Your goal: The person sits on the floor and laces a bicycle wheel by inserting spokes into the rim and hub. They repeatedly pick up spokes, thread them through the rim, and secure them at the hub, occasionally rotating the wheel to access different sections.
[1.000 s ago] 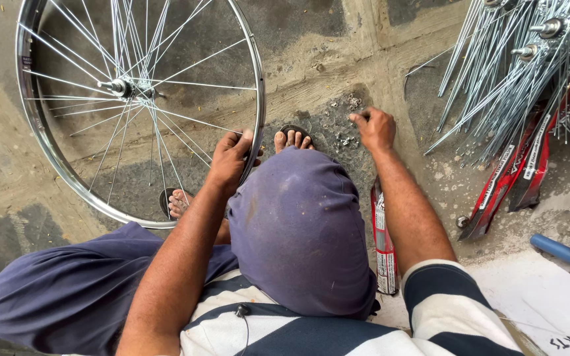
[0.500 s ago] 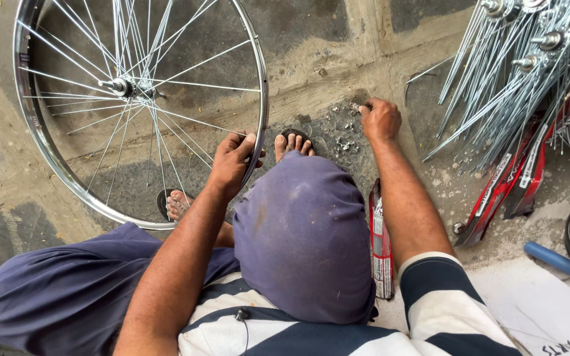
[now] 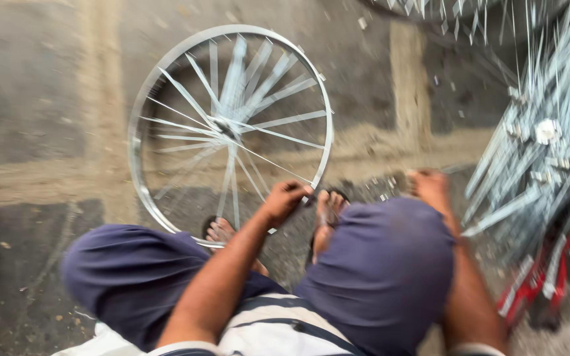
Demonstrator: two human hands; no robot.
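Left hand [image 3: 286, 198] grips the spoked wheel's rim [image 3: 166, 86]; right hand [image 3: 430, 188] (blurred, grasp unclear) reaches the floor [image 3: 47, 99].

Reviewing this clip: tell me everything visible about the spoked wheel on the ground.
The wheel is a bare silvery metal rim with no tyre, thin spokes running to a central hub; some spoke positions look unfilled. It lies or leans over the stained concrete floor, blurred by camera motion. The left hand grips its lower right rim, and a bare foot sits at its bottom edge.
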